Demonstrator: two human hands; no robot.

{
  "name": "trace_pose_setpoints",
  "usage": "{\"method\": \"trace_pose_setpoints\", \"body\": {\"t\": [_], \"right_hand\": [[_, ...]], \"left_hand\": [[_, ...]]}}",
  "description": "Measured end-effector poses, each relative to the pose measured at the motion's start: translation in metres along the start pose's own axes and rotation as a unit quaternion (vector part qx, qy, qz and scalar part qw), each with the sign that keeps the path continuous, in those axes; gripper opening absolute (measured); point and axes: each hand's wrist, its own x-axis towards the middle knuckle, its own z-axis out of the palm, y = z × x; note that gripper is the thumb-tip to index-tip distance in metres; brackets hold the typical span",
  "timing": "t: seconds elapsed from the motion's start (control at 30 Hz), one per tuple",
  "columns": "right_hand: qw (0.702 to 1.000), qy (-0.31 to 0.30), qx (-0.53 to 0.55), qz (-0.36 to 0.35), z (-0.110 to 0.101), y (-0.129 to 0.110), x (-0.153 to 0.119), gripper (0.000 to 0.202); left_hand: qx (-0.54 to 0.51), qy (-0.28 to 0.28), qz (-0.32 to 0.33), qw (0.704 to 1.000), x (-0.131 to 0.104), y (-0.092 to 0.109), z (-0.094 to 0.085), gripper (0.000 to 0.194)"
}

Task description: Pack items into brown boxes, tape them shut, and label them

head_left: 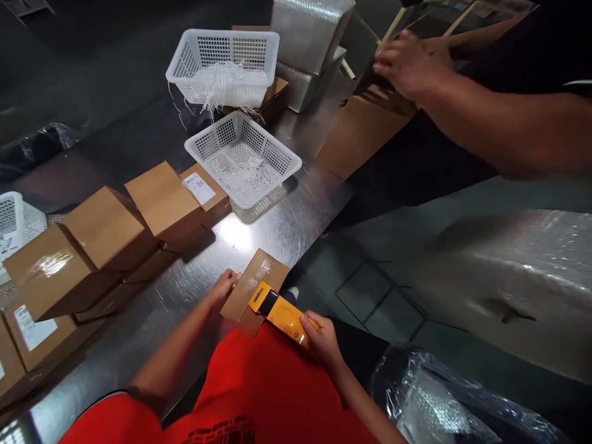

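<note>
My left hand [226,287] has its fingers closed on the left side of a small brown cardboard box [250,285] at the near edge of the metal table. In my right hand [321,339] is a yellow retail package [287,318] with a dark panel and a hang-hole tab, thumb on top. The package's tab end overlaps the cardboard box; whether it reaches inside, I cannot tell. A strip of clear tape shows on the box.
Stacked brown cartons [164,200] line the table's left. Beyond are a white basket [243,160] and another basket [222,58] with white strings. A co-worker's hands [411,65] handle a carton [361,132]. Bubble-wrapped blocks [309,37] stand at the back.
</note>
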Motion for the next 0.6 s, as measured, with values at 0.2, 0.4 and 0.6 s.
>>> {"method": "trace_pose_setpoints", "body": {"t": [0.2,0.4,0.6], "right_hand": [[0.999,-0.003,0.008,-0.033,0.002,0.002,0.005,0.05],[0.998,-0.001,0.019,-0.06,0.001,-0.005,0.01,0.053],[0.997,-0.004,0.016,-0.078,-0.004,0.005,-0.008,0.053]], "left_hand": [[0.084,0.094,0.035,0.991,-0.047,0.029,-0.027,0.042],[0.283,0.184,0.068,0.939,-0.127,0.045,0.042,0.106],[0.341,0.278,0.042,0.897,-0.124,0.047,0.066,0.085]]}}
